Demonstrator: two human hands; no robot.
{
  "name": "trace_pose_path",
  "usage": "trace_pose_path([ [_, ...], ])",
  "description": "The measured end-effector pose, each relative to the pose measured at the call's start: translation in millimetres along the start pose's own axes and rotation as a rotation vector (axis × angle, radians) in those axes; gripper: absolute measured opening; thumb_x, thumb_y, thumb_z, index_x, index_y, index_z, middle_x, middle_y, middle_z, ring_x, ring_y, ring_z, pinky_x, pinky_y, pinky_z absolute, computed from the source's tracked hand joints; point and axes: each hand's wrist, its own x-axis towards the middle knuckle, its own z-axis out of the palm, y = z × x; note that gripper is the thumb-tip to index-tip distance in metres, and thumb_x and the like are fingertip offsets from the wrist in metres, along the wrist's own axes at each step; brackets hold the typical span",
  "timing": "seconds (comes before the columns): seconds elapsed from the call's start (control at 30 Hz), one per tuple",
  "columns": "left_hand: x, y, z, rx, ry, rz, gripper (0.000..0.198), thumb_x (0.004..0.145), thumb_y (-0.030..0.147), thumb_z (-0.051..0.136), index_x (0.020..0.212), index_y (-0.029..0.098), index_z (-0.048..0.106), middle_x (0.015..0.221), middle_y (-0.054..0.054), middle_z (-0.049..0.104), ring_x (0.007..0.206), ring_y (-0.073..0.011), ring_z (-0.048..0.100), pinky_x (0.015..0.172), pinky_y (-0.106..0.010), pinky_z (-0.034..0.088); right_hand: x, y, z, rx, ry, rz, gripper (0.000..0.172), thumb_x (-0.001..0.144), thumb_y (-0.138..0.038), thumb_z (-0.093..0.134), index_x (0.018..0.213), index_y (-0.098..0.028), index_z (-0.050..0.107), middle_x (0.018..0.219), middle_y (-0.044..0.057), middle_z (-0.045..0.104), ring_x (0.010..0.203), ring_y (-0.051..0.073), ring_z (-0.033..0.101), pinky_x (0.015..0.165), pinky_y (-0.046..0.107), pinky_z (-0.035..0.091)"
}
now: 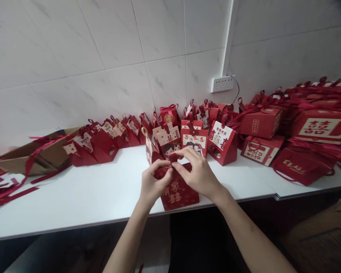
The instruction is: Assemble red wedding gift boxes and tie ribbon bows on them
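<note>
A red gift box (179, 193) with gold characters stands at the front edge of the white table (96, 189). My left hand (152, 182) pinches the box's top flap from the left. My right hand (197, 170) pinches the same top from the right, fingertips meeting over a small red ribbon (173, 156). Both hands are closed on the top of the box.
Several finished red gift boxes (170, 138) line the tiled wall behind. Larger red boxes (321, 127) with ribbons pile up at the right. A brown cardboard piece (45, 153) and loose red ribbons (8, 193) lie at the left. A white power strip (222, 83) hangs on the wall.
</note>
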Motion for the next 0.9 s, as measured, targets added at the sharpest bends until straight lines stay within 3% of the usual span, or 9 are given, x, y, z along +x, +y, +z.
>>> trace_pose_path([
  [0.1,0.9,0.5,-0.4,-0.014,-0.039,0.024,0.008,0.076,0.02,0.059,0.08,0.016,0.066,0.071,0.001,0.066,0.065,-0.0105,0.061,0.061,-0.019,0.048,6.5,1.4,0.9,0.227,-0.064,0.113,0.006,0.083,-0.02,0.057,0.087,-0.019,0.06,0.084,0.001,0.065,0.08,0.015,0.062,0.071,0.026,0.049],
  [0.2,1.0,0.5,0.1,-0.01,-0.053,0.025,0.008,0.077,0.02,0.058,0.08,0.016,0.065,0.07,0.001,0.065,0.063,-0.0101,0.06,0.057,-0.018,0.047,8.3,4.3,4.0,0.368,-0.041,0.226,0.003,0.08,-0.021,0.06,0.081,-0.019,0.061,0.076,-0.001,0.065,0.07,0.013,0.061,0.062,0.023,0.048],
  [0.3,0.4,0.5,0.8,-0.003,-0.049,0.019,0.008,0.077,0.021,0.058,0.08,0.016,0.065,0.07,0.001,0.065,0.062,-0.01,0.06,0.057,-0.018,0.047,4.9,7.4,4.7,0.441,-0.004,0.25,0.008,0.079,-0.025,0.062,0.085,-0.019,0.063,0.08,0.0,0.067,0.072,0.012,0.062,0.067,0.024,0.05],
  [0.47,-0.8,1.2,2.1,-0.039,-0.044,-0.019,0.009,0.077,0.021,0.058,0.081,0.016,0.065,0.076,-0.001,0.068,0.068,-0.0116,0.063,0.062,-0.019,0.049,-7.3,14.0,-1.4,0.421,-0.101,0.171,0.028,0.076,-0.024,0.066,0.104,-0.022,0.062,0.1,0.002,0.067,0.091,0.016,0.064,0.083,0.028,0.05],
  [0.57,-1.9,0.3,3.5,-0.072,-0.028,-0.048,0.011,0.076,0.021,0.059,0.085,0.017,0.063,0.077,-0.001,0.068,0.067,-0.0112,0.063,0.061,-0.019,0.049,-12.3,17.2,-1.6,0.321,-0.115,0.165,0.019,0.079,-0.02,0.062,0.098,-0.021,0.066,0.1,0.003,0.069,0.097,0.018,0.063,0.089,0.031,0.047],
  [0.73,-4.0,-4.5,5.4,-0.111,-0.01,-0.075,0.015,0.077,0.022,0.06,0.091,0.018,0.059,0.067,0.004,0.06,0.057,-0.0078,0.055,0.052,-0.016,0.043,-9.9,15.3,2.4,0.309,-0.087,0.226,0.011,0.077,-0.019,0.06,0.085,-0.018,0.068,0.089,0.004,0.07,0.087,0.018,0.065,0.082,0.031,0.049],
  [0.9,-3.8,-4.3,6.3,-0.121,-0.008,-0.08,0.011,0.078,0.025,0.059,0.086,0.018,0.055,0.073,0.002,0.06,0.062,-0.0095,0.058,0.057,-0.018,0.045,-4.7,11.5,5.6,0.367,-0.096,0.324,0.011,0.074,-0.018,0.059,0.08,-0.016,0.067,0.086,0.006,0.07,0.082,0.019,0.065,0.078,0.032,0.05],
])
